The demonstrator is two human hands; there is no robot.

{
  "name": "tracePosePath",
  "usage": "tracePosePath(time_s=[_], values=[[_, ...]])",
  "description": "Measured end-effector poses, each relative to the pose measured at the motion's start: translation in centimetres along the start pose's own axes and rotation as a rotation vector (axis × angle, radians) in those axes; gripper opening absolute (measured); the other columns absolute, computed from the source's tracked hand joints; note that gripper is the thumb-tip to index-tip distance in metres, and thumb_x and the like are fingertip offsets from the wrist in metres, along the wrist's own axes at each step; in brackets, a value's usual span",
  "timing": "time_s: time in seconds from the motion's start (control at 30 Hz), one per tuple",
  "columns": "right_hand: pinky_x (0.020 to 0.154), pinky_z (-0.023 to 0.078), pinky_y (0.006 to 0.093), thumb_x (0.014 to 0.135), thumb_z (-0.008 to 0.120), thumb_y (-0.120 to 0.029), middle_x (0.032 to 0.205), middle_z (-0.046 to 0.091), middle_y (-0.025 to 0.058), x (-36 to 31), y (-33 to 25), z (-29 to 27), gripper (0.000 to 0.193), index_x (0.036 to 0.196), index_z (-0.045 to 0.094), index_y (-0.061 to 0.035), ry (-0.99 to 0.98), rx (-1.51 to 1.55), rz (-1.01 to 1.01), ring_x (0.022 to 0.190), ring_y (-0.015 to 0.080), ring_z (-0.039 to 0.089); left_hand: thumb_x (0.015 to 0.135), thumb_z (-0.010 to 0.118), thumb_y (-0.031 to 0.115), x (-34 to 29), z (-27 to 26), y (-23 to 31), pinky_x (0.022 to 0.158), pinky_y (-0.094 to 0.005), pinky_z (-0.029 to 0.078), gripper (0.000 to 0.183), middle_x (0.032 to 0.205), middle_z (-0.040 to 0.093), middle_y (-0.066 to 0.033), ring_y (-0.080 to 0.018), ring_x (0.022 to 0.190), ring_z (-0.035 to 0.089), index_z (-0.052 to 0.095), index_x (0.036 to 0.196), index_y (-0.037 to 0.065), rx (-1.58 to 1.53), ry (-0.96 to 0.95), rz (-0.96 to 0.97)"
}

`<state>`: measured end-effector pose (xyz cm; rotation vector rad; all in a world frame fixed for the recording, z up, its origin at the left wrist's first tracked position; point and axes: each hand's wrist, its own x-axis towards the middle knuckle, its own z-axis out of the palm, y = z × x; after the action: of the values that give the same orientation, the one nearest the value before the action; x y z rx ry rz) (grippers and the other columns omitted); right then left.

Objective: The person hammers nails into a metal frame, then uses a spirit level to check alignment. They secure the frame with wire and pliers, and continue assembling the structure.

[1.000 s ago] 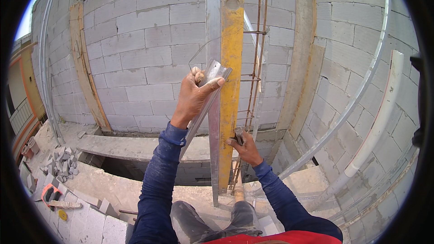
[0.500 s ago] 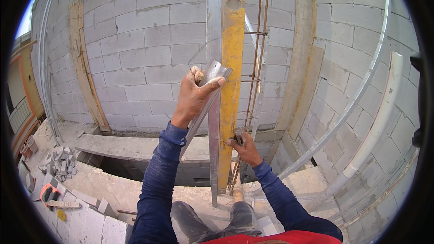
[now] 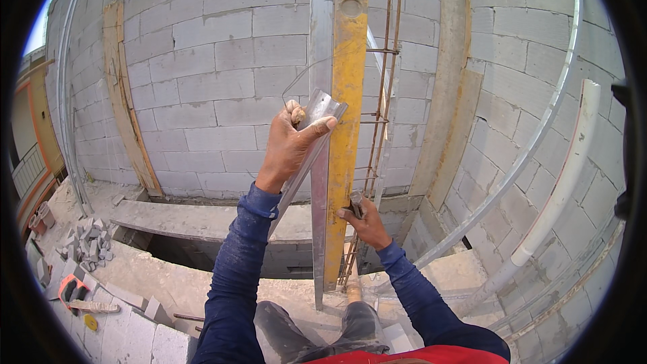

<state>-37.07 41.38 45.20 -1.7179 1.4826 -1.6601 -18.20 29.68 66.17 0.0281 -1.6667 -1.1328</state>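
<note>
A long yellow spirit level (image 3: 348, 61) stands nearly upright beside a silver metal post (image 3: 321, 27). My left hand (image 3: 286, 138) is closed around a shorter metal channel (image 3: 315, 118), which slants down to the left in front of the post. Its thumb lies over the channel, close to the level. A thin wire (image 3: 300, 75) loops from the curled fingers up toward the post. Lower down, my right hand (image 3: 369, 224) grips the right edge of the level, its thumb pressed against the yellow face. Something small and dark shows among its fingers, too unclear to name.
Behind the level rises a rusty rebar cage (image 3: 381, 47), before a grey block wall (image 3: 216, 61). An opening (image 3: 222, 249) gapes in the floor. At right lean a metal stud (image 3: 526, 155) and white pipe (image 3: 566, 175). An orange-handled saw (image 3: 73, 290) lies on blocks at left.
The top of the level and the post have shifted very slightly to the right. Both hands keep their places and their grips.
</note>
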Motion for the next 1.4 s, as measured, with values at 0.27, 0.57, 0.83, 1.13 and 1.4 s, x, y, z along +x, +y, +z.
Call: tracePosePath(time_s=[0.27,0.57,0.83,1.13,1.4], values=[[0.07,0.044,0.0301,0.099,0.075,-0.019,0.088,0.061,0.0005,0.1,-0.2,0.5,0.033,0.124,0.065,-0.0001,0.081,0.034,-0.113,0.078,0.0105,0.052,0.085,0.092,0.031,0.2,0.1,-0.1,0.06,-0.0168,0.045,0.051,0.081,0.056,0.0015,-0.0037,0.072,0.052,0.045,0.091,0.013,-0.009,0.013,0.036],[0.064,0.042,0.0288,0.099,0.077,-0.023,0.083,0.063,-0.0002,0.0,-0.4,0.3,0.035,0.123,0.066,0.0006,0.062,0.035,-0.084,0.071,0.0083,0.049,0.084,0.093,0.034,0.4,-0.1,-0.5,0.06,-0.0177,0.046,0.052,0.081,0.056,0.0016,-0.0039,0.071,0.054,0.046,0.092,0.013,-0.006,-0.003,0.021],[0.07,0.047,0.0287,0.098,0.077,-0.021,0.088,0.066,0.0014,0.2,-0.7,0.7,0.038,0.125,0.065,0.0026,0.079,0.079,-0.1,0.076,0.0096,0.055,0.085,0.092,0.032,0.2,-0.1,0.1,0.057,-0.0183,0.048,0.05,0.079,0.058,-0.0003,-0.0054,0.067,0.057,0.047,0.093,0.012,0.051,0.03,0.034],[0.07,0.047,0.0287,0.097,0.077,-0.019,0.088,0.066,0.0006,0.2,0.0,0.4,0.037,0.125,0.065,0.0022,0.076,0.06,-0.092,0.077,0.0089,0.054,0.084,0.093,0.031,0.4,-0.1,-0.2,0.057,-0.0178,0.048,0.051,0.08,0.057,0.0,-0.0045,0.07,0.056,0.047,0.095,0.012,-0.012,0.001,0.008],[0.084,0.053,0.0294,0.1,0.075,-0.021,0.104,0.073,0.006,-0.6,-0.4,1.1,0.039,0.128,0.064,0.0034,0.158,0.135,-0.102,0.091,0.011,0.065,0.082,0.093,0.039,0.5,-0.1,-0.5,0.055,-0.0183,0.047,0.053,0.078,0.055,0.0016,-0.0045,0.066,0.055,0.05,0.093,0.01,0.013,0.033,0.059]])
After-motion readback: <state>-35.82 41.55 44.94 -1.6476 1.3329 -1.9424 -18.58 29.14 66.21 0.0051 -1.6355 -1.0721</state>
